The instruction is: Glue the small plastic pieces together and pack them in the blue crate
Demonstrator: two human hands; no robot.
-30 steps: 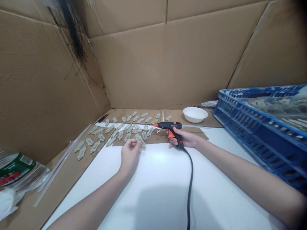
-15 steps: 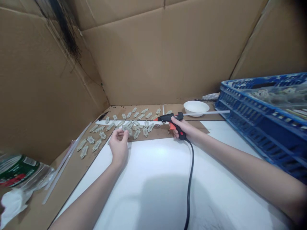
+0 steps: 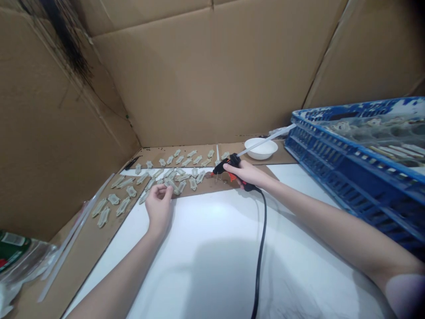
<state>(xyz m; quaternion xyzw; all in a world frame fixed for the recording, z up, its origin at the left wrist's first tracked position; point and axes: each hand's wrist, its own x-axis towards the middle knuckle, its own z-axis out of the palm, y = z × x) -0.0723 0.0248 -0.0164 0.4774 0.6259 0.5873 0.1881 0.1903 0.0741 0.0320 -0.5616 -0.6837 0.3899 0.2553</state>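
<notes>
My left hand (image 3: 159, 206) rests at the near edge of a group of small pale grey-green moulded pieces (image 3: 186, 177), its fingertips closed on one tilted piece (image 3: 173, 187). My right hand (image 3: 247, 173) grips a black and orange hot glue gun (image 3: 229, 167) on its side, with the nozzle pointing left, just past the pieces. A long white glue stick (image 3: 265, 141) runs from the gun's rear up to the right, over a white bowl (image 3: 260, 149). The gun's black cord (image 3: 260, 248) trails down across the table.
The pieces lie on cardboard sheets (image 3: 226, 184) on a white table (image 3: 206, 248), with cardboard walls (image 3: 199, 79) behind. A blue plastic crate (image 3: 348, 164) stands at the right. Loose glue sticks (image 3: 75, 232) and a plastic bag (image 3: 20, 261) lie at the left.
The glue gun has turned, its stick now angled up to the right. My left hand has moved left along the pieces, and the whole view has shifted as my head moved.
</notes>
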